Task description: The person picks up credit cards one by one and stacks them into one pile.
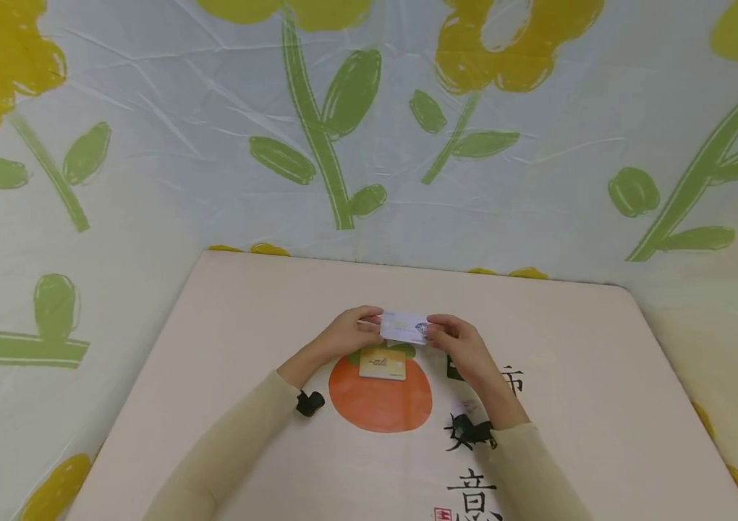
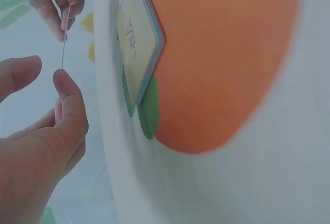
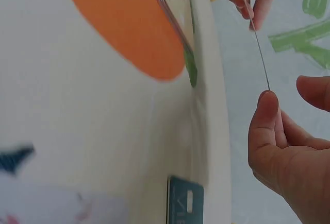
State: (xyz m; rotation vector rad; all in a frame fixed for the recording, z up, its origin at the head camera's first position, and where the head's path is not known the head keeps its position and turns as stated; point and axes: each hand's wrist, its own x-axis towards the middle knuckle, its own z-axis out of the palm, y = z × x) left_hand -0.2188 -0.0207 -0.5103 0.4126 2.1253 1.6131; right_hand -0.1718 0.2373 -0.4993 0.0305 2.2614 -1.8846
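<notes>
A white card (image 1: 401, 327) is held up between both hands, above the far part of the table. At its left end, my left hand (image 1: 349, 331) grips it with the fingertips. Its right end is in the fingers of my right hand (image 1: 468, 351). Both wrist views show the card edge-on as a thin line. Just below it, a small stack of cards (image 1: 383, 364) with a yellowish top lies on the tabletop's orange fruit print. A dark card (image 3: 185, 203) lies on the table near my right hand, partly hidden by that hand in the head view.
The pale tabletop (image 1: 265, 311) has black printed characters (image 1: 471, 492) on its right half. Behind it hangs a white cloth (image 1: 213, 181) with yellow flowers and green stems. Dark print patches sit near both sleeves.
</notes>
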